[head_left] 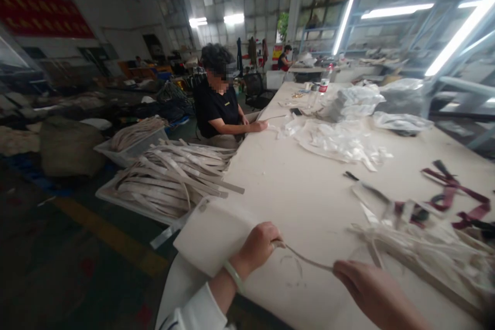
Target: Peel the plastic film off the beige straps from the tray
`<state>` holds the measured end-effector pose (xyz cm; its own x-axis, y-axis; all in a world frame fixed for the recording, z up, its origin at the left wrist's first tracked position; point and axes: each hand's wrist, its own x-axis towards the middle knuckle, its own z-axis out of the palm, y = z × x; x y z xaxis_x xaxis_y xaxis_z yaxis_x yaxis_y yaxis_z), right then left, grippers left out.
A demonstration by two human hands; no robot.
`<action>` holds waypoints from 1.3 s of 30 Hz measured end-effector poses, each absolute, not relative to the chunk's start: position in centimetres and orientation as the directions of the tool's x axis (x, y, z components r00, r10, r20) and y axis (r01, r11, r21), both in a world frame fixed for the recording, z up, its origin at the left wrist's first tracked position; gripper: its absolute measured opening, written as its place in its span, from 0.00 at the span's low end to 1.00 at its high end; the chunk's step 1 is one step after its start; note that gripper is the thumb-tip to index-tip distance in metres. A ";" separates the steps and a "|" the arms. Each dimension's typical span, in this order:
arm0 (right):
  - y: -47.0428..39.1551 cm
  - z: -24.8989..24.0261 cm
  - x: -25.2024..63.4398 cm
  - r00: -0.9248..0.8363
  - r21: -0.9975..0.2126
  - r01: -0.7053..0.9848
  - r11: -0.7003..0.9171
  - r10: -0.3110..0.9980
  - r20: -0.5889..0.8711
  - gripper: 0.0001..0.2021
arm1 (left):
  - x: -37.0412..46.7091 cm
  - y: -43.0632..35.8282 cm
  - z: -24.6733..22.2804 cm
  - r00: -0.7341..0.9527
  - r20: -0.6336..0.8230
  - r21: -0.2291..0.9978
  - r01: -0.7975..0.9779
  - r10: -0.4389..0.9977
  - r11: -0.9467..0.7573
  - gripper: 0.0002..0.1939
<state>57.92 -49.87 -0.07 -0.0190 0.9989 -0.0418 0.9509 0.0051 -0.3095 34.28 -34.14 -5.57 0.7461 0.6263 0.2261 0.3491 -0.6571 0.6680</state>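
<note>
A narrow strip stretches between my two hands, slightly slack, just above the pale tabletop. My left hand, with a light bangle at the wrist, is closed on the strip's left end. At the lower right, my right hand is closed on its other end, and the fingertips there are partly hidden. A heap of pale strips lies right of my right hand.
Bins of pale strips stand left of the table. A person in black sits beyond them. Plastic wrapping, dark red straps and a bottle are on the table.
</note>
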 end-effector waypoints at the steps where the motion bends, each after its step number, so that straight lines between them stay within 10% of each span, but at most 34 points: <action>1: -49.7 -0.4 58.0 -0.002 -0.287 0.958 -0.013 0.999 -0.052 0.15 | 34.3 -34.2 -5.5 0.760 0.213 0.658 0.353 0.614 -0.665 0.11; 20: -47.8 -8.5 51.4 -0.086 -0.136 0.986 0.092 0.995 0.049 0.14 | 33.0 -36.2 -8.2 0.900 0.169 0.453 0.290 0.401 -0.843 0.07; 39: -49.9 -5.4 51.1 -0.084 -0.178 0.981 0.074 0.995 -0.049 0.09 | 31.1 -38.3 -7.9 0.830 0.347 0.503 0.228 0.437 -0.833 0.12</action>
